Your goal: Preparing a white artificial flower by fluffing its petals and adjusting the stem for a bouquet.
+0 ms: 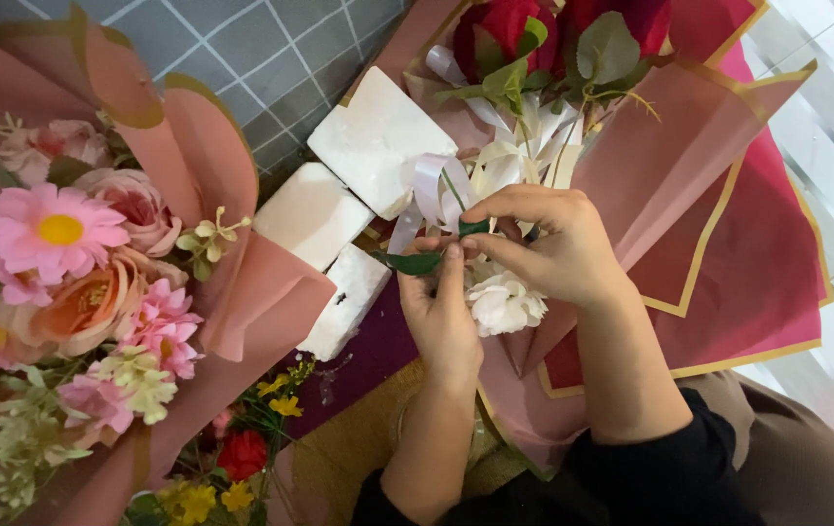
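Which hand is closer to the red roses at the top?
The right hand. It pinches a green leaf just below the red roses, beside the white ribbon. The left hand is lower down, under the leaf, farther from the roses.

wrapping paper (729, 244): matt, gold-edged | foam blocks (368, 136): rough white | ribbon (429, 185): glossy

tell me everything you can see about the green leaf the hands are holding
The green leaf is small, dark and smooth, pointed at its left end, lying roughly level. It looks artificial, though that is uncertain. The left hand pinches it from below with thumb and fingertips; the right hand grips a green bit at its right end. It sits above a white flower, beside pale ribbon and white foam blocks.
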